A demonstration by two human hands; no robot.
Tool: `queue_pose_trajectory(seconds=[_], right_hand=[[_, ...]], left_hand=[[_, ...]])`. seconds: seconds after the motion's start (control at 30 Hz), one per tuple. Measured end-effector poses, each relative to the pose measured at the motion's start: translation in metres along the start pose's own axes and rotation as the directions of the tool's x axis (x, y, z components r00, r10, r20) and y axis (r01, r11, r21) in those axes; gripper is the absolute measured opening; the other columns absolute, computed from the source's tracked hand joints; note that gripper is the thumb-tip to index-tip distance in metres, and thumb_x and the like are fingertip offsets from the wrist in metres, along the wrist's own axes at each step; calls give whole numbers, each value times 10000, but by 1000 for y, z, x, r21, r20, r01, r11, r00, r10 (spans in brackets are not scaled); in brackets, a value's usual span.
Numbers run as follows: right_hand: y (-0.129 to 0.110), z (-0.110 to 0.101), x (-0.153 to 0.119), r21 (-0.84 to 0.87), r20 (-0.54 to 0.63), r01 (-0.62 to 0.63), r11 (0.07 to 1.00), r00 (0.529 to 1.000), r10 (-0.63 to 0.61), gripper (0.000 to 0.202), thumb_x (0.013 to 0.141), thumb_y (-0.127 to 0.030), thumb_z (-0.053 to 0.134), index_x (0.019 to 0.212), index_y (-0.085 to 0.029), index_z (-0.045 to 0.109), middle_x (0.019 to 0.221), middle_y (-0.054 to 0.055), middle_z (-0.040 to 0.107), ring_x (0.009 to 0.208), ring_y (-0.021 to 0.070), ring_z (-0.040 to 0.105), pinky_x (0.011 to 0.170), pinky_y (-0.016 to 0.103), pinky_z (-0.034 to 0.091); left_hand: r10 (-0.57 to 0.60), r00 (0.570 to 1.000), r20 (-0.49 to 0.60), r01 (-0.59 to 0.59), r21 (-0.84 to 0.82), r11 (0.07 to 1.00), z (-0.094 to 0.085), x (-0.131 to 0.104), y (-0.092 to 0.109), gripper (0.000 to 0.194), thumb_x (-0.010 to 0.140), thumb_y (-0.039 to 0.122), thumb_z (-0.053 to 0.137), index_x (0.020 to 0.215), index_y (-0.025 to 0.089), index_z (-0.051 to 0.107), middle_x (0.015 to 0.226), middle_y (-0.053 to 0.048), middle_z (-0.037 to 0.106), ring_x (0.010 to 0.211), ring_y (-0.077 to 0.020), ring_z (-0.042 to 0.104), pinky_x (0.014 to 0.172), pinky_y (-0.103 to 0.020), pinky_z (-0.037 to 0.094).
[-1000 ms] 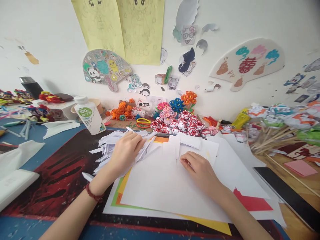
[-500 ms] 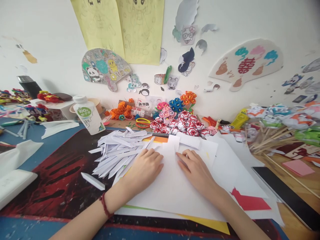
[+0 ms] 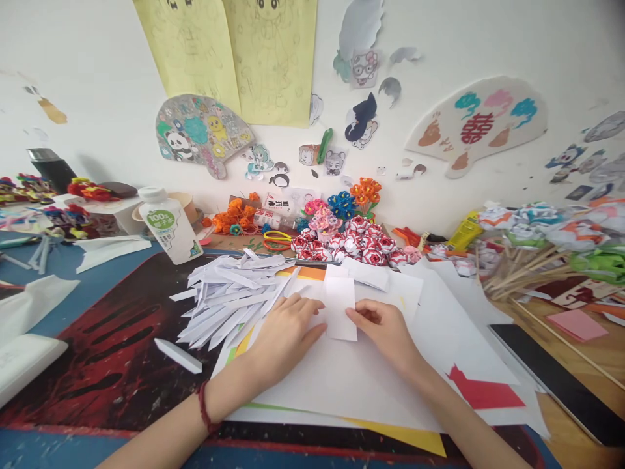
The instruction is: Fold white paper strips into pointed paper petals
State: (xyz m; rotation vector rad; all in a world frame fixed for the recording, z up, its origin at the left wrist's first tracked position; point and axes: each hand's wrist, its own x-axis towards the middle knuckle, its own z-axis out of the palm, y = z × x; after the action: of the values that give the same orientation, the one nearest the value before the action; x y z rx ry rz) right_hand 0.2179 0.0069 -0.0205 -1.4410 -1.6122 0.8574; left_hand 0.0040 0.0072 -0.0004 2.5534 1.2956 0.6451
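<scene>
White paper slip (image 3: 341, 319): between the hands, over the large white sheet (image 3: 342, 384)
Right hand (image 3: 385, 326): thumb and forefinger pinched together on the slip's right edge
Left hand (image 3: 288, 332): thumb and fingers apart, beside the slip's left edge; contact cannot be told
Folded paper strips (image 3: 229, 296): heaped beyond the left hand, a loose strip (image 3: 178, 355) lying apart
Red-and-white flowers (image 3: 361, 241): bunched beyond the slip

- Left hand (image 3: 289, 333): couldn't tell if fingertips touched the white slip (image 3: 341, 296).
- Right hand (image 3: 388, 332): fingers hid part of the slip's right edge.
- Large white sheet (image 3: 336, 384) covered part of the orange sheet (image 3: 315, 273).
- Yellow drawings (image 3: 271, 71) got cut by top edge, white case (image 3: 29, 365) by left.
</scene>
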Motion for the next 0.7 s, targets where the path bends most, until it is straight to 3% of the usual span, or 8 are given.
queue_pose_trajectory(seconds=[0.1, 0.23, 0.37, 0.47, 0.57, 0.7], right_hand=[[-7, 1, -3, 186, 54, -65, 980, 997, 56, 319, 816, -463, 622, 706, -164, 605, 565, -6, 565, 527, 138, 513, 536, 258, 405], [-12, 7, -7, 286, 211, -141, 948, 974, 81, 381, 802, -493, 628, 687, -130, 639, 588, 60, 651, 527, 159, 572, 572, 282, 457], [-12, 6, -6, 220, 196, -138, 966, 976, 94, 417, 822, -502, 588, 635, -132, 631, 558, 41, 603, 548, 158, 557, 580, 276, 441], [-9, 2, -3, 147, 117, -81, 986, 991, 64, 326, 815, -462, 602, 751, -146, 657, 601, -2, 544, 578, 142, 503, 546, 252, 386], [-7, 0, -1, -25, 93, -12, 1000, 996, 14, 232, 778, -383, 644, 824, -161, 694, 609, -22, 500, 583, 133, 440, 548, 250, 345], [-8, 1, -2, -198, 67, 9, 980, 998, 5, 187, 760, -325, 645, 692, -151, 661, 601, -18, 506, 592, 139, 446, 566, 262, 343]], left_hand=[[-108, 993, -54, 106, -49, 993, 0, 1, 2, 131, 912, 299, 525, 957, 183, 567, 904, -38, 640, 840, -205, 571, 756, -340, 422], [-64, 996, -55, 63, -11, 998, -2, 2, 4, 196, 948, 278, 448, 800, 179, 531, 809, -28, 605, 807, -200, 529, 712, -320, 380], [-12, 1000, -26, 13, 54, 998, -7, 2, 2, 275, 975, 236, 374, 747, 172, 512, 752, -18, 584, 760, -182, 506, 708, -320, 340], [48, 997, 65, -57, 146, 988, -12, 3, -3, 297, 970, 230, 396, 706, 168, 519, 693, -14, 579, 739, -184, 504, 694, -323, 307], [79, 993, 88, -95, 198, 976, -12, 4, -9, 257, 954, 266, 454, 734, 172, 550, 733, -19, 610, 769, -196, 519, 702, -330, 295], [115, 992, 56, -123, 186, 975, -5, 4, -12, 85, 920, 250, 534, 907, 187, 590, 852, -24, 639, 850, -208, 542, 741, -339, 305]])
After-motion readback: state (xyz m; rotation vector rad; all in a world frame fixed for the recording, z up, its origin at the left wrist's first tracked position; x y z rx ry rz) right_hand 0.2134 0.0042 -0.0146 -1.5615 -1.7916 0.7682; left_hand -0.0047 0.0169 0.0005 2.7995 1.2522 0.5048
